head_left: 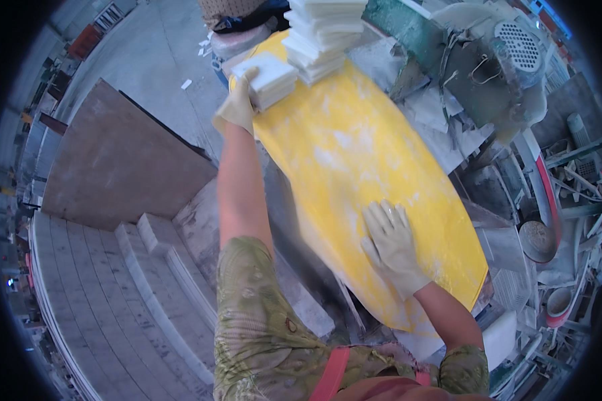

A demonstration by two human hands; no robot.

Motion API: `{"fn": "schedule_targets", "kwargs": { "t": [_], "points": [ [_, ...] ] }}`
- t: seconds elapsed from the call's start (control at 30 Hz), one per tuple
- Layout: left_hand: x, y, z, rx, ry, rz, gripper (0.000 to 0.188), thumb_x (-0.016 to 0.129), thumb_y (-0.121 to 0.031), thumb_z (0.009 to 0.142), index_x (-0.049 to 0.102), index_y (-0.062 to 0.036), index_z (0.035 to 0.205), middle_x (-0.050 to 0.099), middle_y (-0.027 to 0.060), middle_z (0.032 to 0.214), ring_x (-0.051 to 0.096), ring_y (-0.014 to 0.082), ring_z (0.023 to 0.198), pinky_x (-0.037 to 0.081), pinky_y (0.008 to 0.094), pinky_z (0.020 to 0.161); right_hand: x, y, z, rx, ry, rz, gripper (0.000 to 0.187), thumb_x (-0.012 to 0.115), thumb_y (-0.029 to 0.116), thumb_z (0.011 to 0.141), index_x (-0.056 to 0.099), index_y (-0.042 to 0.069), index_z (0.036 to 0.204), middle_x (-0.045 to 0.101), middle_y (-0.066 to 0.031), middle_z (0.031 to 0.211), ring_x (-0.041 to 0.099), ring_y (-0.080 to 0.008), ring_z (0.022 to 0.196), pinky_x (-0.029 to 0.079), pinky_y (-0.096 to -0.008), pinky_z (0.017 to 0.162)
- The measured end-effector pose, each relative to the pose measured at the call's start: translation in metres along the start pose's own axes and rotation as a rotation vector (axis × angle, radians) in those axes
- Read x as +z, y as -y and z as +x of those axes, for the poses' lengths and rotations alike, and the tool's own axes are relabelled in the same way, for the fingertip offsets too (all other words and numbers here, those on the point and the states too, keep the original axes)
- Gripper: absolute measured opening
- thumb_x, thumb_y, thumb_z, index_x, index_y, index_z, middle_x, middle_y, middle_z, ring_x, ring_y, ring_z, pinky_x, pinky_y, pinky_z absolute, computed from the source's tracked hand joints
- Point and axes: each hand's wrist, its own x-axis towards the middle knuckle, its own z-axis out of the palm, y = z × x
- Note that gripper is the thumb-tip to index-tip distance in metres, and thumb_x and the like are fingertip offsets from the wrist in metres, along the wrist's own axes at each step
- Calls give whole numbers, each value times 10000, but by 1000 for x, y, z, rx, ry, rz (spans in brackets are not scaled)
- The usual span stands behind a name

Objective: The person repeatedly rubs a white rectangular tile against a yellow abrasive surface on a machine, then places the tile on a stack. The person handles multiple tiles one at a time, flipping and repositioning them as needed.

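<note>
A yellow sheet, smeared with white dust, covers a long work surface in front of me. At its far left corner my left hand, in a pale glove, grips the outer side of a short stack of white square slabs, with the thumb over the top. A taller, uneven pile of white slabs stands just right of it. My right hand, gloved too, lies flat on the near part of the yellow sheet with fingers stretched and holds nothing.
Dusty machinery with a perforated round cover crowds the right side, with metal frames and a round pan below it. On the left stand a large brown board and stacked grey planks. Another person's dark clothing shows beyond the far end.
</note>
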Motion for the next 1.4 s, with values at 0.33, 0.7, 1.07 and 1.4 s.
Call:
{"fn": "schedule_targets", "kwargs": {
  "t": [0.33, 0.7, 1.07, 1.4],
  "points": [
    [16, -46, -15, -122, -74, 692, 687, 714, -547, 858, 636, -49, 1325, 676, 179, 1159, 723, 302, 949, 642, 461, 702, -6, 4, 0, 32, 56, -13, 564, 565, 287, 973, 497, -13, 1446, 497, -204, 1499, 407, -392, 1428, 226, -547, 1230],
    [23, -46, -6, -74, -42, 819, 607, 578, -422, 961, 543, -31, 1424, 649, 202, 1301, 702, 330, 1093, 597, 428, 844, -10, 4, 0, 46, 80, 29, 565, 548, 293, 984, 483, -2, 1462, 475, -197, 1521, 384, -392, 1444, 201, -543, 1241],
    [57, -30, -42, 1687, 493, 1538, 253, 560, -216, 944, 711, -72, 1086, 703, 112, 1198, 637, 314, 1106, 508, 384, 972, -4, 1, -2, 17, 22, 37, 565, 573, 273, 971, 490, -1, 1458, 479, -196, 1514, 382, -391, 1440, 226, -559, 1223],
    [70, 25, -7, 1200, 374, 1729, 296, 457, -180, 1005, 717, -111, 1126, 702, 55, 1254, 605, 221, 1223, 324, 485, 1163, -4, 3, 0, 23, 15, 89, 564, 590, 250, 963, 492, -15, 1451, 483, -214, 1508, 389, -399, 1438, 217, -560, 1228]
  ]
}}
